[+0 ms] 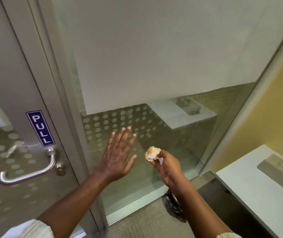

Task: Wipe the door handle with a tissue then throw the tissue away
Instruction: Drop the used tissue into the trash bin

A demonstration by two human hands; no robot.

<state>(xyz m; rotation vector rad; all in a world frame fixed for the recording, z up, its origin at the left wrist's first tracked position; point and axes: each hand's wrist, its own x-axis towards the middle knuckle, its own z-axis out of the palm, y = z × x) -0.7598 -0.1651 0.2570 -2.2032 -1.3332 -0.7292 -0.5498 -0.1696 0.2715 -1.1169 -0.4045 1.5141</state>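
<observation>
A brushed-metal lever door handle (pixel 29 170) sticks out from the grey door frame at the left, under a blue PULL sticker (pixel 40 128). My left hand (pixel 118 157) is flat with fingers spread, in front of the glass panel to the right of the handle, and holds nothing. My right hand (pixel 167 166) is further right, fingers closed around a crumpled white tissue (pixel 151 153) with a yellowish stain. Neither hand touches the handle.
A keyhole (pixel 60 170) sits beside the handle. A frosted glass panel (pixel 154 66) with dots fills the middle. A dark bin bag (pixel 174 206) lies on the floor under my right forearm. A white counter (pixel 260 194) with a metal slot stands at the right.
</observation>
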